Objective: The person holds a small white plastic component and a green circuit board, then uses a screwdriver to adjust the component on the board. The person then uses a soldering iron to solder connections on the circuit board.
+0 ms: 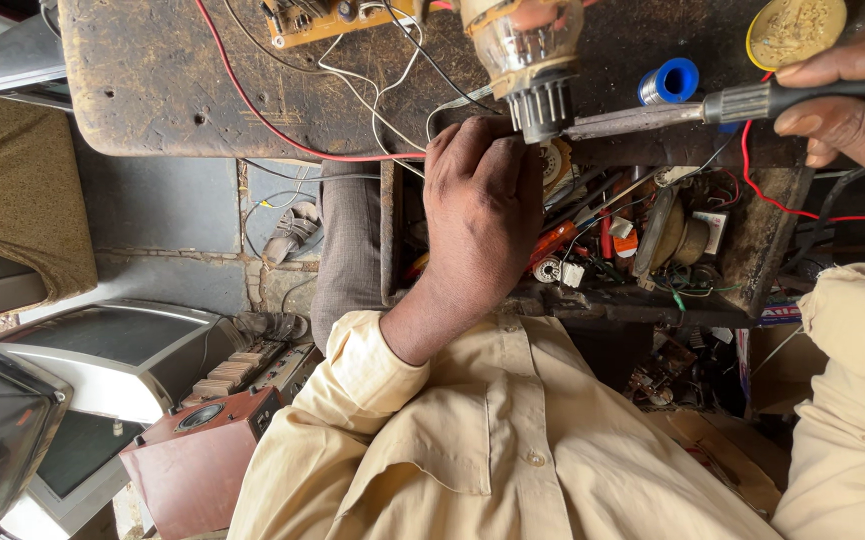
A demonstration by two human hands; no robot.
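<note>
My right hand (pixel 848 115) grips the dark handle of a soldering iron (pixel 743 102). Its metal shaft runs left, and the tip meets a grey ribbed part (pixel 541 105) under a clear, yellowish housing (pixel 523 40) on the worn workbench (pixel 153 80). My left hand (pixel 483 215) comes up from my cream sleeve. Its fingers curl at the bench edge and press against the base of the ribbed part. White and black wires (pixel 373 90) run from that part toward an orange circuit board (pixel 318 22).
An open drawer (pixel 653 240) below the bench is crammed with small parts and wires. A blue solder spool (pixel 670 80) and a yellow tin (pixel 796 30) sit near the iron. A red wire (pixel 253 110) crosses the bench. Old screens (pixel 123 350) and a brown speaker (pixel 203 460) stand on the floor.
</note>
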